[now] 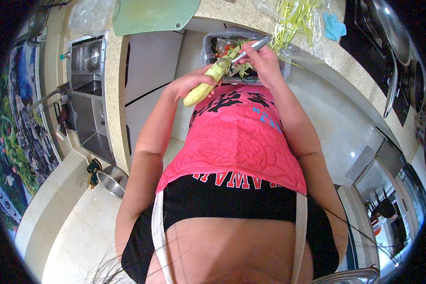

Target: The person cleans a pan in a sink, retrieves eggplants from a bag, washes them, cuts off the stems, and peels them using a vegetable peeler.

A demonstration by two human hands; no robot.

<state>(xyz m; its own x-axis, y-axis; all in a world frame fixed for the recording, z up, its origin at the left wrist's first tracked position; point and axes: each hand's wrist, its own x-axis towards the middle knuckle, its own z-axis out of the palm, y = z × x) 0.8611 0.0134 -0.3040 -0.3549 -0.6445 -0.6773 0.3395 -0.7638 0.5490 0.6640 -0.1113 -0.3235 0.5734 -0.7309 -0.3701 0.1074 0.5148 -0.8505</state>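
Note:
My left hand [197, 82] is wrapped around a long, pale yellow-green vegetable [196, 96], which looks peeled along its near part. Its far end is thinner and greener, tilted up over a bin lined with a clear plastic bag [287, 69]. In my right hand [264, 58] is a silver metal tool [260, 43], perhaps a peeler. The tool's lower end is close to the vegetable's far part; whether it touches cannot be made out. Green peelings or leaves [244, 69] and some red scraps [228, 47] lie in the bin below my hands.
A green cutting board [152, 16] overhangs the counter edge. To its right, long green stalks [294, 21] lie in clear plastic, beside a blue cloth [333, 26]. A steel sink [88, 103] is at left, a stove [367, 39] at right. A metal bowl [112, 180] stands lower left.

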